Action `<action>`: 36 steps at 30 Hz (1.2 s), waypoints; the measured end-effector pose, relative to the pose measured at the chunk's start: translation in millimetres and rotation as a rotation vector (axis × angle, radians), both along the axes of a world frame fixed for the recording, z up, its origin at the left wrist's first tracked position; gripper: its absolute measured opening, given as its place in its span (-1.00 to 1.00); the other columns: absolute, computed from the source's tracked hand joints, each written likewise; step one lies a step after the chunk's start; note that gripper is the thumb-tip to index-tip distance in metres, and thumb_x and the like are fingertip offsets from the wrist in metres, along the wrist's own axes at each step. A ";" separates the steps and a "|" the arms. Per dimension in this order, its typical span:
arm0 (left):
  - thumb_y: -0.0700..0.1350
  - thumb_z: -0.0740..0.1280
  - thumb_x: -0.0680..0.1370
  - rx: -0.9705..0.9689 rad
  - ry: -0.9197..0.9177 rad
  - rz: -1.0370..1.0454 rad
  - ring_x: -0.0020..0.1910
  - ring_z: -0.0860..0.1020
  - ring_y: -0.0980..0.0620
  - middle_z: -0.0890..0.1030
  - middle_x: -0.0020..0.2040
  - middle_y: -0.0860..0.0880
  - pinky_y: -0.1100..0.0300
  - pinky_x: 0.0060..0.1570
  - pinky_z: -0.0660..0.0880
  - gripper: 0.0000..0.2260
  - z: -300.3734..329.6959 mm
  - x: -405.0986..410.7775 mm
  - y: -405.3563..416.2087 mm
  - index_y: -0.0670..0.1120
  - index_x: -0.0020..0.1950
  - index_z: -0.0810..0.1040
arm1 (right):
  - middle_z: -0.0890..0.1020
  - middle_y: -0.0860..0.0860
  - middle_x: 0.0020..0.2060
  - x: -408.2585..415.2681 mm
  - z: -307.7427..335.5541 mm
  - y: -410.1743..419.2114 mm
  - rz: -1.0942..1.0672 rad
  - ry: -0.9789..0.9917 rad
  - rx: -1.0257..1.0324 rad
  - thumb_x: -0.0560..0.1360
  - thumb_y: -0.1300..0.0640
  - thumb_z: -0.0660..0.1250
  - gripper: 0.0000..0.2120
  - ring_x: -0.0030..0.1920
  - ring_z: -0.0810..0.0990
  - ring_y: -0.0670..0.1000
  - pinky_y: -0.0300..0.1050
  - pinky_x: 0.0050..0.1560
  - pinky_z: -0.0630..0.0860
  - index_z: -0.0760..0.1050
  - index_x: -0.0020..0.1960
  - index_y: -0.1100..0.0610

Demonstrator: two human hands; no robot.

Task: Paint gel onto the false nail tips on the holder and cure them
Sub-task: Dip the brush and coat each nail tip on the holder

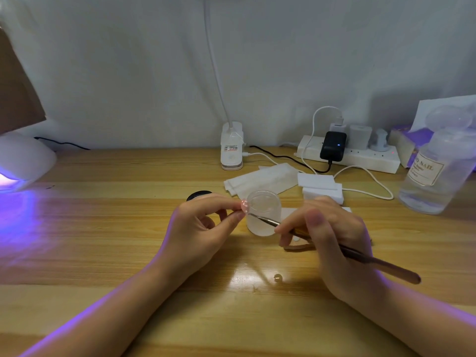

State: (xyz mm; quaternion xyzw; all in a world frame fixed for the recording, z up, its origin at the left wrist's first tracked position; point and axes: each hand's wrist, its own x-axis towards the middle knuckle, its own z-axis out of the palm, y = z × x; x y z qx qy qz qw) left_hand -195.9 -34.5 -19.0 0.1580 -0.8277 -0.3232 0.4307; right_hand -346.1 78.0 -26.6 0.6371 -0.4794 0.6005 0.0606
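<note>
Left hand: the left hand (206,225) pinches a pink false nail tip (244,205) between thumb and fingertips, raised above the middle of the counter (103,240).
Right hand: the right hand (327,235) grips a slim metal tool (360,253) like a pen; its fine point touches the lower edge of the nail tip.
Frosted jar: a clear frosted jar (261,215) stands just behind the nail tip, between the two hands.
Black lid: a black lid (199,195) lies behind the left hand.
Curing lamp: a white curing lamp (23,161) sits at the left edge, glowing violet.
Far right corner: a clear liquid bottle (435,173) stands beside a white power strip (360,157).
Far edge: white wipes (262,180) lie near a clip lamp base (231,148).
</note>
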 end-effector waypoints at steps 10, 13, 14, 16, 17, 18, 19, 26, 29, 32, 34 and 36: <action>-0.14 0.37 0.40 -0.004 0.031 -0.004 -0.32 0.48 0.18 0.60 -0.25 0.16 0.32 -0.52 0.32 -0.87 0.4 -0.7 0.9 0.04 -0.10 0.62 | 0.59 -0.10 -0.39 2.7 1.7 -0.8 -0.039 0.079 0.056 0.59 -0.11 -0.02 -0.56 -0.29 0.52 -0.20 -0.21 -0.15 0.40 0.56 -0.18 0.03; -0.13 0.36 0.40 -0.009 0.018 -0.008 -0.32 0.47 0.18 0.60 -0.24 0.16 0.31 -0.53 0.31 -0.88 0.4 -1.1 1.2 -0.02 -0.10 0.64 | 0.58 -0.07 -0.44 1.2 -0.3 0.7 0.011 0.020 0.034 0.60 -0.10 -0.04 -0.48 -0.31 0.50 -0.26 -0.21 -0.13 0.39 0.57 -0.26 0.09; -0.13 0.36 0.41 -0.011 0.017 -0.006 -0.33 0.47 0.18 0.60 -0.25 0.16 0.31 -0.53 0.31 -0.89 0.5 -1.1 1.1 -0.03 -0.10 0.65 | 0.57 -0.06 -0.45 1.0 -0.4 0.8 0.018 -0.006 0.027 0.60 -0.11 -0.04 -0.49 -0.32 0.50 -0.24 -0.19 -0.14 0.40 0.57 -0.26 0.08; -0.14 0.37 0.41 -0.011 0.016 -0.002 -0.34 0.46 0.19 0.59 -0.26 0.18 0.33 -0.52 0.29 -0.89 0.7 -1.3 1.2 -0.03 -0.11 0.65 | 0.57 -0.07 -0.43 1.4 0.2 0.2 0.005 -0.041 0.023 0.59 -0.12 -0.03 -0.53 -0.32 0.53 -0.17 -0.12 -0.19 0.43 0.54 -0.23 0.05; -0.15 0.37 0.41 -0.010 0.014 -0.001 -0.34 0.46 0.19 0.59 -0.26 0.20 0.33 -0.52 0.28 -0.90 0.8 -1.5 1.3 -0.03 -0.12 0.65 | 0.57 -0.08 -0.41 1.7 1.0 -0.4 -0.016 -0.038 0.037 0.59 -0.12 -0.02 -0.56 -0.31 0.54 -0.15 -0.10 -0.22 0.44 0.54 -0.20 0.03; -0.15 0.37 0.41 -0.011 0.012 -0.001 -0.34 0.45 0.18 0.59 -0.27 0.20 0.33 -0.51 0.28 -0.90 0.6 -1.4 1.3 -0.02 -0.12 0.65 | 0.58 -0.09 -0.38 2.1 1.8 -1.2 -0.039 -0.023 0.065 0.58 -0.13 -0.01 -0.59 -0.29 0.55 -0.14 -0.08 -0.23 0.45 0.53 -0.17 0.01; -0.15 0.38 0.41 -0.016 0.010 0.000 -0.34 0.45 0.18 0.58 -0.27 0.19 0.33 -0.51 0.28 -0.90 0.3 -1.6 1.4 -0.02 -0.13 0.65 | 0.59 -0.10 -0.35 2.6 2.2 -2.1 -0.056 -0.002 0.097 0.57 -0.14 -0.01 -0.60 -0.27 0.55 -0.11 -0.06 -0.24 0.45 0.54 -0.15 -0.01; -0.19 0.39 0.42 -0.020 0.011 -0.002 -0.32 0.47 0.16 0.61 -0.20 0.11 0.27 -0.53 0.32 -0.85 -1.1 -1.4 0.2 0.04 -0.09 0.62 | 0.57 -0.07 -0.45 1.3 0.5 0.4 -0.011 0.021 0.066 0.58 -0.13 0.00 -0.48 -0.34 0.51 -0.19 -0.18 -0.16 0.40 0.59 -0.27 0.09; -0.12 0.36 0.42 -0.008 0.018 -0.007 -0.31 0.47 0.11 0.61 -0.21 0.04 0.14 -0.54 0.37 -0.87 -1.5 -1.3 0.3 0.05 -0.09 0.63 | 0.55 -0.03 -0.49 1.0 1.0 2.0 0.016 -0.009 0.035 0.59 -0.07 0.03 -0.48 -0.37 0.50 -0.17 -0.15 -0.18 0.41 0.58 -0.33 0.15; -0.12 0.36 0.42 0.013 0.021 -0.016 -0.33 0.46 0.08 0.60 -0.22 0.01 0.08 -0.54 0.36 -0.87 -2.3 -0.9 0.4 0.05 -0.08 0.63 | 0.55 0.00 -0.46 1.6 4.2 2.0 -0.032 0.014 0.015 0.51 0.09 0.14 -0.68 -0.40 0.51 -0.02 -0.01 -0.33 0.43 0.57 -0.29 0.16; -0.17 0.38 0.42 0.018 0.018 -0.016 -0.33 0.45 0.06 0.58 -0.23 0.01 0.08 -0.54 0.35 -0.86 -2.6 -0.6 0.2 0.04 -0.09 0.64 | 0.56 -0.02 -0.41 3.5 5.5 -0.5 -0.058 0.064 0.046 0.48 0.11 0.19 -0.76 -0.41 0.50 -0.01 -0.02 -0.39 0.44 0.58 -0.23 0.17; -0.25 0.40 0.43 0.015 0.013 -0.009 -0.33 0.45 0.06 0.59 -0.22 0.01 0.10 -0.54 0.35 -0.81 -3.4 -1.0 -0.5 0.05 -0.10 0.64 | 0.57 -0.04 -0.38 4.4 5.6 -2.8 -0.063 0.094 0.080 0.47 0.10 0.22 -0.78 -0.40 0.50 -0.02 -0.04 -0.38 0.45 0.59 -0.21 0.17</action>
